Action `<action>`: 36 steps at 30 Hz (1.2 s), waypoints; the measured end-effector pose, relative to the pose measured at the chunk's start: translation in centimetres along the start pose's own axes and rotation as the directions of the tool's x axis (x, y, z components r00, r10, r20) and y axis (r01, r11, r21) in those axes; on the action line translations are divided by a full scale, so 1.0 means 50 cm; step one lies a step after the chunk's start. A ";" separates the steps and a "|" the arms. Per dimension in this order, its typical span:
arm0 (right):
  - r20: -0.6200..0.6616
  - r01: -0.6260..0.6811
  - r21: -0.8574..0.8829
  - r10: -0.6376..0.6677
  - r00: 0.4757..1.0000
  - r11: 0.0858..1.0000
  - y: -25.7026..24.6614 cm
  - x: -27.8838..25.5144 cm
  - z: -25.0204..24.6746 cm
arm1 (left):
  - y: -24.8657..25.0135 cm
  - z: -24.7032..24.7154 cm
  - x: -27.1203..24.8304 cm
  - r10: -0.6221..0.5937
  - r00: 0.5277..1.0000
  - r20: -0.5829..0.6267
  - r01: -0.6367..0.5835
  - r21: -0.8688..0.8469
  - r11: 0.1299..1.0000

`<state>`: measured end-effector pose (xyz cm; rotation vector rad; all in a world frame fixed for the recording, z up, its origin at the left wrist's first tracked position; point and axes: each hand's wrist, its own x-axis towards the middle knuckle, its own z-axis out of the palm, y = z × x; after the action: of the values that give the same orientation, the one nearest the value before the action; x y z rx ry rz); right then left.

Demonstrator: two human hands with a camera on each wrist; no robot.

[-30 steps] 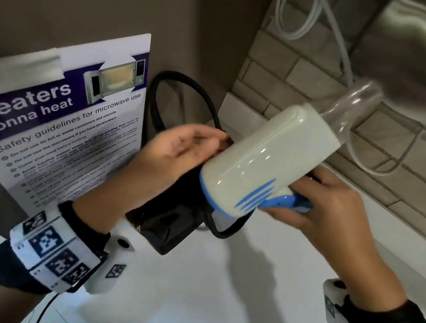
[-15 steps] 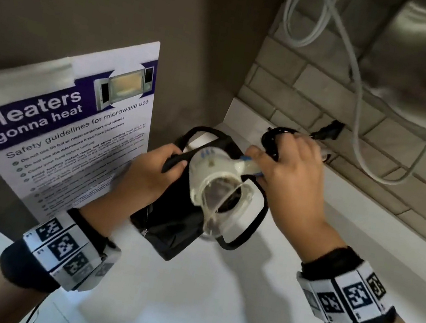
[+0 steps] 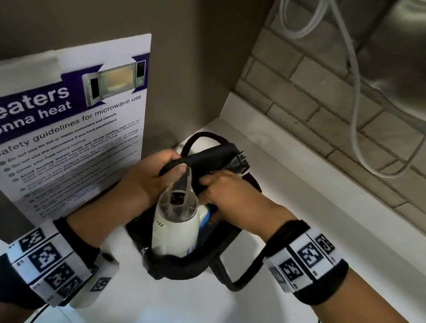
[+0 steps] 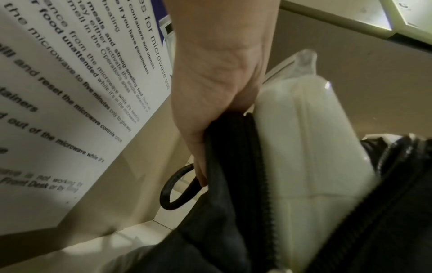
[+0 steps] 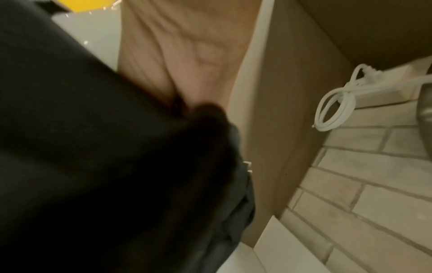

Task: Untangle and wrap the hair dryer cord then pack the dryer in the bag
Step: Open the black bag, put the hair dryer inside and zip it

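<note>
White dryer (image 3: 176,228) – clear nozzle up, half-sunk in black bag (image 3: 183,266)

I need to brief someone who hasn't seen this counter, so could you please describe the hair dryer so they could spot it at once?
Find the microwave safety poster leaning against the wall at the left; just to its right both hands hold open a black bag over the white counter. The hair dryer stands in that bag: the only white thing there, with a clear nozzle pointing up and blue trim.

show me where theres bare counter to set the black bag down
Bare white counter runs right of the black fabric bag, below the brick-tile wall. It is crowded left, where the left hand sits near the microwave safety poster.
</note>
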<state>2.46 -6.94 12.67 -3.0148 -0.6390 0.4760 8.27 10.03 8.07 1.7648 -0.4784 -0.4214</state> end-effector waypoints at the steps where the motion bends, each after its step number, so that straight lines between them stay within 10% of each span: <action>1: 0.011 -0.004 0.030 0.003 1.000 1.000 0.004 0.008 0.009 | 0.001 0.001 -0.007 0.027 0.999 -0.032 -0.026 0.029 0.999; 8: 0.143 -0.290 0.408 0.253 0.957 0.866 0.020 0.032 0.077 | 0.006 0.003 -0.013 0.020 0.997 -0.076 -0.011 0.121 0.993; 14: 0.167 -0.316 0.400 0.270 0.948 0.861 0.037 0.068 0.123 | 0.003 -0.020 -0.035 0.026 1.000 -0.017 -0.025 0.069 0.997; 21: 0.193 -0.388 0.497 0.337 0.921 0.776 0.035 0.086 0.144 | 0.005 -0.020 -0.084 0.224 0.956 0.189 -0.290 0.504 0.814; 36: 0.357 -0.209 0.081 0.168 0.919 0.974 0.012 0.010 0.055 | 0.015 -0.005 -0.097 0.374 0.911 -0.174 -0.177 0.654 0.735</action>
<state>2.33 -7.40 9.86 -2.9130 -0.3112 1.0353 4.19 12.63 9.00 2.3044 -0.7124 0.2671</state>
